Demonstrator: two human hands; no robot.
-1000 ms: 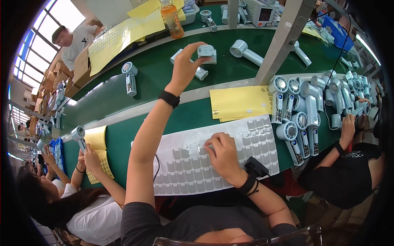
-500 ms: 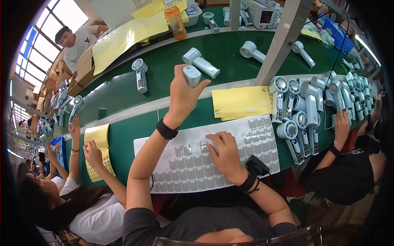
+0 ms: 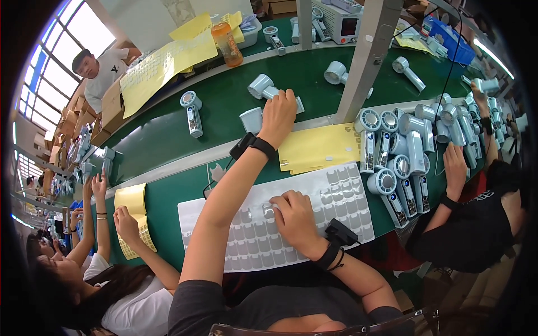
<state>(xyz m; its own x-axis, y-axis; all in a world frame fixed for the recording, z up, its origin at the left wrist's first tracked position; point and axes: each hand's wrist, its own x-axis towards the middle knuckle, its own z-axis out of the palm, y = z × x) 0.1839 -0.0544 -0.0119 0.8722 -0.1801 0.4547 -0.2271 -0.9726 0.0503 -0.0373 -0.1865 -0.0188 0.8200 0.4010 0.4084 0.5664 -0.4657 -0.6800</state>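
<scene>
My left hand (image 3: 278,116) reaches over the green belt, its fingers curled down around a pale blue handheld fan (image 3: 251,120). The fan's rounded end sticks out on the hand's left side; the rest is hidden beneath the hand. Just beyond it lies another handheld fan (image 3: 260,87), its handle partly covered by my fingers. My right hand (image 3: 298,223) rests on a white sheet of grey stickers (image 3: 246,263), fingers bent and fingertips pinched at the edge of a glossy sticker (image 3: 268,212). Its exact hold is partly hidden.
Several finished-looking fans (image 3: 385,182) are heaped at the right. Yellow paper (image 3: 319,147) lies beyond the sheet. A metal post (image 3: 367,61) rises at the belt. An orange bottle (image 3: 227,45) stands at the back. Co-workers' hands (image 3: 457,168) are at both sides.
My left hand has gone from holding the fan raised to lowering it onto the belt, farther right. My right fingertips have shifted slightly on the sticker sheet; the view has turned a little.
</scene>
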